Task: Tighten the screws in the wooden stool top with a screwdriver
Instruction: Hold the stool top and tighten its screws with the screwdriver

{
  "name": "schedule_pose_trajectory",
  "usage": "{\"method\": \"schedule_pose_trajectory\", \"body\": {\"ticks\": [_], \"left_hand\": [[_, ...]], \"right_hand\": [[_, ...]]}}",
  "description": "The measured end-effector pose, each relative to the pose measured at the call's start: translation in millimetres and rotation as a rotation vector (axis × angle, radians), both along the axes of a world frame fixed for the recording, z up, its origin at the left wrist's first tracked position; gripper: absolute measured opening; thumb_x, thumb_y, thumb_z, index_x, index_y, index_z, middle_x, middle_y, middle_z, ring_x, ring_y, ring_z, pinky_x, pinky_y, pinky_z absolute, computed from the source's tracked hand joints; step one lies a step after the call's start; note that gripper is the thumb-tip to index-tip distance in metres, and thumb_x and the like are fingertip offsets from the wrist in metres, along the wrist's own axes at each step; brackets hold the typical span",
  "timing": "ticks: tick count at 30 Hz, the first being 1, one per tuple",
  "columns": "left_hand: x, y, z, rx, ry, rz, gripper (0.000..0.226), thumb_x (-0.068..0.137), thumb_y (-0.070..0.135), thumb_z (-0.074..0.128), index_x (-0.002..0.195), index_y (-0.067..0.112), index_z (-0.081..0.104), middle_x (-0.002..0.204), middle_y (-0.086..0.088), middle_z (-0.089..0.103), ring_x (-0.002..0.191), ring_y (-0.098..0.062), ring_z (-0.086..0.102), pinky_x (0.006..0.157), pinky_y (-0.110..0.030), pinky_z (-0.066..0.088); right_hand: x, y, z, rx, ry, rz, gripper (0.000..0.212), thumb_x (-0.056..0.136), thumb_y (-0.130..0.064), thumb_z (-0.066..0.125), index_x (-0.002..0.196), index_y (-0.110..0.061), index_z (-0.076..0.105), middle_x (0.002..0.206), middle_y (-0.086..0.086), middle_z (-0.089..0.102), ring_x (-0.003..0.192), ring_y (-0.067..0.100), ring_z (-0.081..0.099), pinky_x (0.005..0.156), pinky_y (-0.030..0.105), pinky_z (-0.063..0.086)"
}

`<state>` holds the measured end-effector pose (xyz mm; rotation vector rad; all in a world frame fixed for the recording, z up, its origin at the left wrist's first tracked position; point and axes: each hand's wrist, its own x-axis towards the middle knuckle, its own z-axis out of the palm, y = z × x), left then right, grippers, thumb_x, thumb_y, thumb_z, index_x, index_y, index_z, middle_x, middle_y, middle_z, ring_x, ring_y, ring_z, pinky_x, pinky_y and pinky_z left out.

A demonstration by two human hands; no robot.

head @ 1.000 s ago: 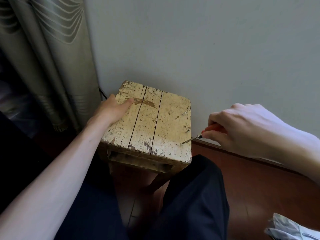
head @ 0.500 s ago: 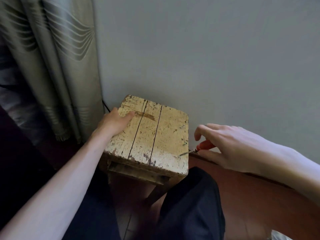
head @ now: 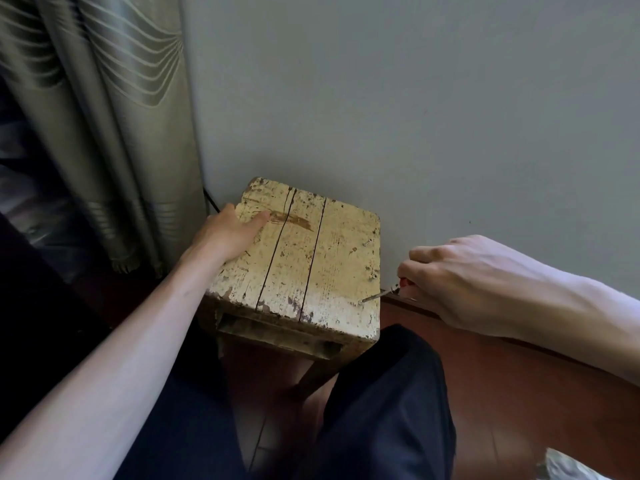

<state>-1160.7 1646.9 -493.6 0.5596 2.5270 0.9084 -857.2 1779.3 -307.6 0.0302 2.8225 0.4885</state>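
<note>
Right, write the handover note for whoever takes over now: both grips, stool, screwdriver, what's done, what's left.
Left grip: holds the left edge of the wooden stool top, thumb flat on top, steadying it.
Right grip: holds the screwdriver by its red handle, with the tip on the top near the front-right corner, seemingly on a screw.
Done: tool placed. How tight any screw is cannot be told.
Left: turn this one, then check the two screws further back along the right edge.

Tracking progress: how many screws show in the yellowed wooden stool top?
3, along right edge: far screw, middle screw, near screw under the red-handled screwdriver's tip. Others possibly hidden.
</note>
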Motion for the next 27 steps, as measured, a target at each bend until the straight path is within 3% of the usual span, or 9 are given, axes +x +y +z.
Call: {"method": "schedule_pose_trajectory", "body": {"ticks": [3,8,11,14,19,22,24,27], "left_hand": [[0,-1,0,0.001,-0.005,0.008,0.107,0.086,0.087,0.041,0.162,0.015,0.023,0.167,-0.009,0.029,0.149,-0.034,0.035,0.112,-0.049,0.037],[3,-1,2,-0.011,0.008,0.005,0.105,0.087,0.085,0.042,0.162,0.015,0.024,0.167,-0.009,0.03,0.15,-0.035,0.033,0.114,-0.05,0.036],[4,-1,5,-0.007,0.009,0.003,0.104,0.088,0.085,0.042,0.162,0.014,0.024,0.166,-0.009,0.031,0.149,-0.035,0.035,0.113,-0.05,0.037],[5,-2,7,-0.011,0.009,0.008,0.103,0.089,0.084,0.042,0.162,0.014,0.024,0.166,-0.01,0.032,0.148,-0.036,0.036,0.111,-0.05,0.039],[6,-3,8,-0.014,0.003,0.006,0.103,0.089,0.084,0.041,0.162,0.014,0.024,0.166,-0.011,0.032,0.147,-0.037,0.037,0.111,-0.051,0.039],[5,-3,6,-0.009,-0.005,0.002,0.102,0.089,0.084,0.041,0.162,0.014,0.025,0.165,-0.011,0.033,0.147,-0.036,0.038,0.112,-0.052,0.039],[5,-3,5,-0.01,-0.006,0.003,0.103,0.088,0.085,0.041,0.162,0.015,0.026,0.165,-0.01,0.034,0.147,-0.036,0.038,0.112,-0.052,0.039],[4,-2,5,-0.019,-0.007,0.005,0.104,0.087,0.086,0.04,0.162,0.015,0.025,0.165,-0.01,0.034,0.147,-0.036,0.037,0.113,-0.052,0.039]], "right_hand": [[-1,-4,-6,0.001,0.043,-0.137,0.053,0.104,-0.056,0.023,0.091,-0.02,0.059,0.082,-0.005,0.064,0.081,0.031,0.065,0.067,0.034,0.045],[-8,2,-5,-0.298,0.039,-0.59,0.051,0.107,-0.049,0.041,0.099,-0.009,0.071,0.084,0.007,0.074,0.081,0.031,0.069,0.07,0.034,0.056],[-5,2,-4,-0.364,0.006,-0.623,0.04,0.105,-0.052,0.045,0.103,-0.022,0.072,0.096,-0.006,0.074,0.09,0.021,0.07,0.081,0.035,0.057],[-2,-1,-1,-0.295,-0.05,-0.53,0.023,0.097,-0.057,0.058,0.109,-0.038,0.058,0.091,-0.017,0.061,0.086,0.012,0.063,0.072,0.034,0.053],[-2,-1,1,-0.026,0.02,-0.123,0.02,0.102,-0.053,0.051,0.106,-0.033,0.053,0.085,-0.013,0.057,0.071,0.02,0.055,0.06,0.03,0.038],[-5,-1,3,-0.002,0.015,0.123,0.026,0.107,-0.05,0.043,0.103,-0.028,0.057,0.082,-0.013,0.045,0.076,0.02,0.059,0.059,0.034,0.047],[-7,0,2,0.01,-0.028,0.188,0.029,0.108,-0.048,0.04,0.107,-0.026,0.059,0.083,-0.011,0.05,0.078,0.02,0.061,0.064,0.039,0.055],[-11,1,0,0.03,-0.075,0.212,0.032,0.108,-0.048,0.036,0.109,-0.025,0.058,0.087,-0.008,0.059,0.081,0.023,0.064,0.071,0.042,0.056]]}}
